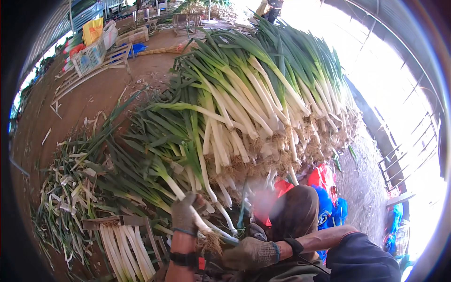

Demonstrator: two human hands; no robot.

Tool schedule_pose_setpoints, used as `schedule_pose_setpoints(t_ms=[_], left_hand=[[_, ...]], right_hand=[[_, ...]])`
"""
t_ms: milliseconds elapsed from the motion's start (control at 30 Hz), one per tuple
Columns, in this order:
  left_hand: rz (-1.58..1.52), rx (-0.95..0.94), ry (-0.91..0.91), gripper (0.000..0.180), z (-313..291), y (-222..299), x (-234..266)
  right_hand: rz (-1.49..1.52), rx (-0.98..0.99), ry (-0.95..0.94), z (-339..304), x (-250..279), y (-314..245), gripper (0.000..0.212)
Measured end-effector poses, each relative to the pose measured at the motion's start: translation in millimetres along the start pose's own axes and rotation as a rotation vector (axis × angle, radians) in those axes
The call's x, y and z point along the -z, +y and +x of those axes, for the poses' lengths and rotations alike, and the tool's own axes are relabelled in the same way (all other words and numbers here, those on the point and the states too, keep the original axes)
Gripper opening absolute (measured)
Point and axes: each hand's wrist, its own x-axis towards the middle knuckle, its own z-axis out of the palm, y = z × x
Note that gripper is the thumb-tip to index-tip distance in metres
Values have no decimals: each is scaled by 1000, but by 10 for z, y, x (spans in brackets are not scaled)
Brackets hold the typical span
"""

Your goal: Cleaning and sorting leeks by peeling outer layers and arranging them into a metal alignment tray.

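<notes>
My left hand, in a knit glove, is closed around a leek. The leek slants, green leaves up and to the left, roots down by my right hand. Also gloved, my right hand has its fingers curled just right of those roots. A slim grey-blue piece runs from the leek's root end to the right glove; its kind is unclear, and the glove hides its end. Ahead of both hands lies a big heap of leeks, leaves pointing away and roots toward me.
Bundled leeks lie in a wooden frame at the lower left. Beyond it spreads a pile of leaf scraps. Red bags and blue bags lie beside my knee. A plastic crate stands on a slatted rack at the far left.
</notes>
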Motion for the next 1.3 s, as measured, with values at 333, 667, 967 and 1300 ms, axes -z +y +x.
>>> schedule_pose_setpoints(t_ms=[333, 667, 967, 1300], left_hand=[[86, -109, -12, 21, -465, 311, -162], [343, -113, -221, 26, -472, 140, -224], [101, -60, -230, 21, -274, -112, -272], [35, 32, -146, 19, -97, -223, -70]], right_hand=[[-1551, -654, 375, 139, 1775, 1701, 24], [-298, -963, 402, 63, 2377, 2104, 31], [-377, -419, 355, 461, 1030, 476, 33], [657, -627, 460, 361, 331, 573, 45]])
